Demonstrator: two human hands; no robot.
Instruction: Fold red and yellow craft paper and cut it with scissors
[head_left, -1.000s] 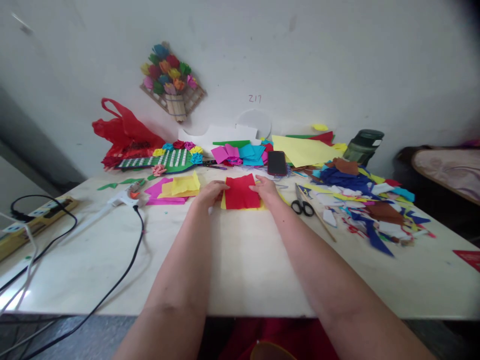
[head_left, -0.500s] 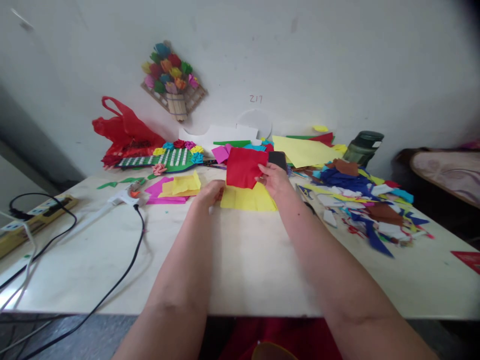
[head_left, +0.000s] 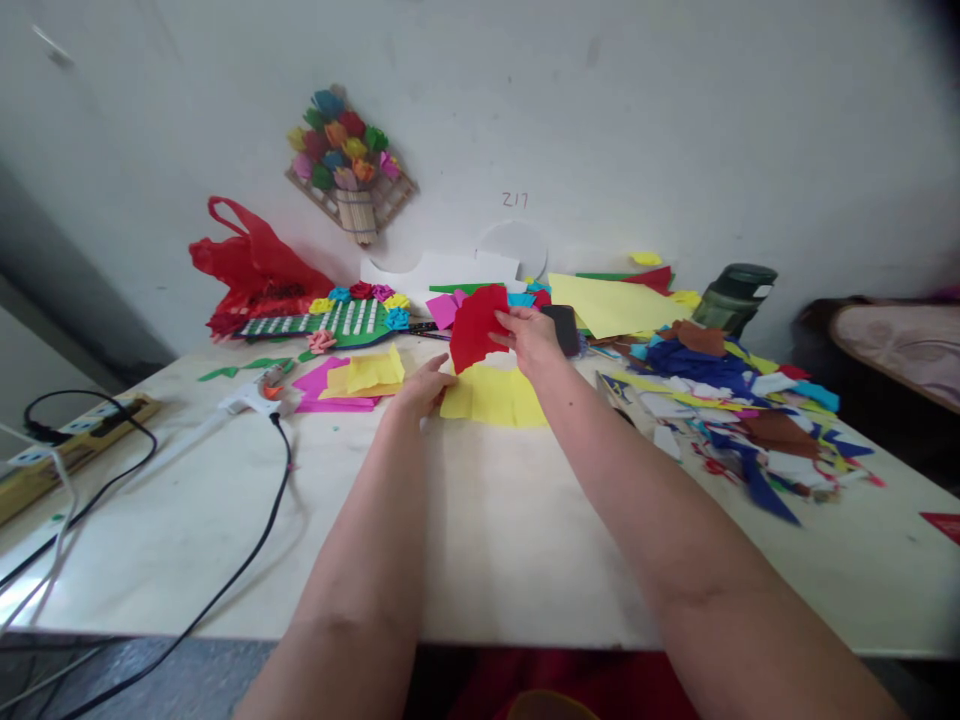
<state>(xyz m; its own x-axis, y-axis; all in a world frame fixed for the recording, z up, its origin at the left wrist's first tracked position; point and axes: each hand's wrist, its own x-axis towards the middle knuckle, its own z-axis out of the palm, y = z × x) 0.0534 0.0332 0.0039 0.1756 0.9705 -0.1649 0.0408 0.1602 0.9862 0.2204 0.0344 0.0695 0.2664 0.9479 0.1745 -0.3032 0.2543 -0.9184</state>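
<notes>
A sheet of red crepe paper (head_left: 478,330) is raised over the table, curved and tilted, pinched at its right edge by my right hand (head_left: 531,340). Below it lies a creased yellow paper sheet (head_left: 495,397), its upper part hidden behind the red one. My left hand (head_left: 424,387) is at the left edge of the yellow sheet, close to the red paper's lower corner. Its thumb and forefinger are slightly apart, with nothing visible between them. Left of that hand, smaller yellow paper pieces (head_left: 367,372) lie on magenta paper (head_left: 319,378).
A glue gun (head_left: 259,395) with a black cord lies left, near a power strip (head_left: 82,440). Behind are a flower-decorated green craft (head_left: 352,320) and a red plastic bag (head_left: 259,260). Paper scraps (head_left: 750,430), a dark phone (head_left: 562,330) and a green bottle (head_left: 735,300) are right.
My right hand has shifted left and slightly up with the red paper, which has gone from nearly flat-facing to curved and tilted. My left hand stays near the yellow sheet's edge.
</notes>
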